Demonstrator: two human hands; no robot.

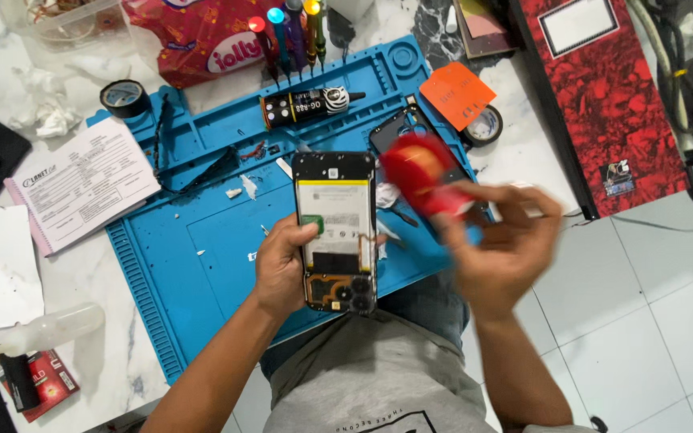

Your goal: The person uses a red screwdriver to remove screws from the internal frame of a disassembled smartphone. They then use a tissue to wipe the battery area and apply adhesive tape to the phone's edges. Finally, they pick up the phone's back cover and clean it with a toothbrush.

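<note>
My left hand [282, 265] grips an opened phone [335, 228] with its back cover off, showing a white battery and the camera cluster at the near end. It is held flat above the blue work mat [202, 248]. My right hand [499, 244] is blurred with motion just right of the phone and holds a red object [420, 172], too blurred to tell what it is. A dark phone part [391, 132] lies on the mat behind the red object.
Several screwdrivers [290, 36] stand at the mat's far edge beside a red snack bag [198, 36]. A black tape roll [125, 98], a paper form [82, 184], an orange card [456, 95], another tape roll [487, 124] and a red notebook [603, 96] surround the mat.
</note>
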